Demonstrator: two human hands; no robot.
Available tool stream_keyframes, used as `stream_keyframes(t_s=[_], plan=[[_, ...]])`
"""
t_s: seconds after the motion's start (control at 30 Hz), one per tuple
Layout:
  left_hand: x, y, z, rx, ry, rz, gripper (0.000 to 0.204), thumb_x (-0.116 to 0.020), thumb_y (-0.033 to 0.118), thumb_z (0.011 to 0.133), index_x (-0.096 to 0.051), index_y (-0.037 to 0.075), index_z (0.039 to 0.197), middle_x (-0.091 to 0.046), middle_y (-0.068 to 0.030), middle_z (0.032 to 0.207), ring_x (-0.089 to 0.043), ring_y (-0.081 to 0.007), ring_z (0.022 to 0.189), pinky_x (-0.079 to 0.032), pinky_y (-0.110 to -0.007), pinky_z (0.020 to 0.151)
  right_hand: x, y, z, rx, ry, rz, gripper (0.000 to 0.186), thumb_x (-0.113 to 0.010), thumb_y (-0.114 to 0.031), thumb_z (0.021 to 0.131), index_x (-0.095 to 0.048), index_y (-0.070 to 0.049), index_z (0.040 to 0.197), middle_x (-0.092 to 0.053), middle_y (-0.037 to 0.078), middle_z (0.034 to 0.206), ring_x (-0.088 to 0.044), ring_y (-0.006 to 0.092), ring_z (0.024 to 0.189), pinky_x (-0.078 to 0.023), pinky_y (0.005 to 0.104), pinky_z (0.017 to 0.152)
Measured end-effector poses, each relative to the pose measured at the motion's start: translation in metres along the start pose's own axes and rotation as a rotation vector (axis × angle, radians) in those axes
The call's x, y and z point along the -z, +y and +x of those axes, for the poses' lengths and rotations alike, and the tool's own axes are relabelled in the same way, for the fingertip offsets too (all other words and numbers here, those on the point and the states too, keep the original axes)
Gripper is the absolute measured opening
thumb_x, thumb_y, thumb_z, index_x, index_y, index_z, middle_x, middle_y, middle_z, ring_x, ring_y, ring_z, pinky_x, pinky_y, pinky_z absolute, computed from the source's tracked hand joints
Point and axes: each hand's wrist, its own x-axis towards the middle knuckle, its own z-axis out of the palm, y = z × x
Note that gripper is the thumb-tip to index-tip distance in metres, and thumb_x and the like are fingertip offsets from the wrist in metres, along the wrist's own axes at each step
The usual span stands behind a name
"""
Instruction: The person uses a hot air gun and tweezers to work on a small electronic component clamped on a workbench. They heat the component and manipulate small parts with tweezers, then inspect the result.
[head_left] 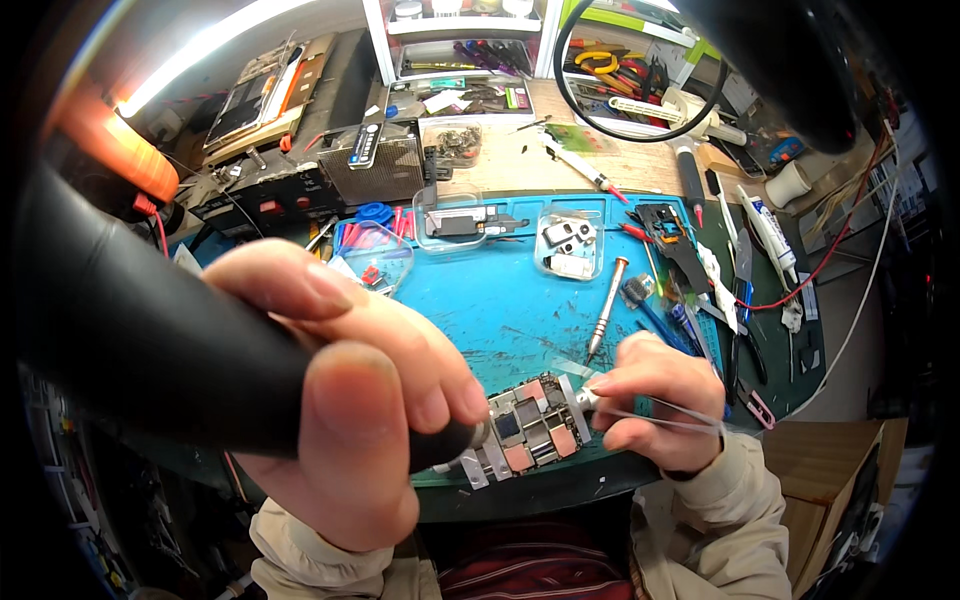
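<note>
A thick black cylindrical handle (180,340), apparently a hot-air gun, fills the left side of the view. My left hand (350,400) is wrapped round it, thumb towards me. Its narrow end comes close to the left side of a phone circuit board (528,425) with pinkish pads. Metal jaws of a board holder (486,467) grip the board at both ends. On the right, my right hand (665,405) is closed with thin metal tweezers (675,415) in it, its fingertips beside the holder's right-hand knob (587,400). Where the tweezer tips end is unclear.
A blue work mat (480,300) lies beneath. Beyond the board are a screwdriver (608,310), a clear box of small parts (569,242) and another clear tray (450,225). Brushes, pliers and a white tube (768,235) crowd the right. An orange lamp (120,150) stands left.
</note>
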Motion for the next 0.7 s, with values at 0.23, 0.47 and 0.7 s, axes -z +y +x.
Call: stream_keyframes(t_s=[0.23,0.47,0.7], plan=[[0.032,0.028,0.025,0.110,0.086,0.144,0.028,-0.052,0.021,0.109,-0.045,-0.004,0.122,-0.048,-0.0026,0.068,-0.052,-0.0128,0.054,-0.046,-0.026,0.054,-0.060,-0.053,-0.017,0.316,-0.086,-0.735,0.030,-0.070,-0.021,0.088,-0.073,-0.013,0.117,-0.074,0.006,0.119,-0.062,0.0196,0.104,-0.051,0.0345,0.082],[0.068,0.061,0.022,0.138,0.119,0.160,0.026,-0.059,0.015,0.105,-0.049,-0.002,0.122,-0.051,-0.0017,0.068,-0.053,-0.0112,0.056,-0.047,-0.025,0.055,-0.114,-0.049,0.012,0.368,-0.187,-1.016,0.011,-0.064,-0.017,0.086,-0.059,-0.011,0.094,-0.063,0.003,0.090,-0.058,0.0184,0.101,-0.042,0.0306,0.084],[0.074,0.059,0.006,0.151,0.074,0.057,0.020,-0.061,0.007,0.101,-0.051,-0.003,0.116,-0.053,-0.0021,0.071,-0.053,-0.0076,0.058,-0.052,-0.026,0.053,-0.077,-0.055,-0.004,0.554,-0.396,-0.923,0.017,-0.066,-0.021,0.083,-0.058,-0.017,0.097,-0.065,-0.004,0.099,-0.058,0.0137,0.102,-0.043,0.0282,0.088]])
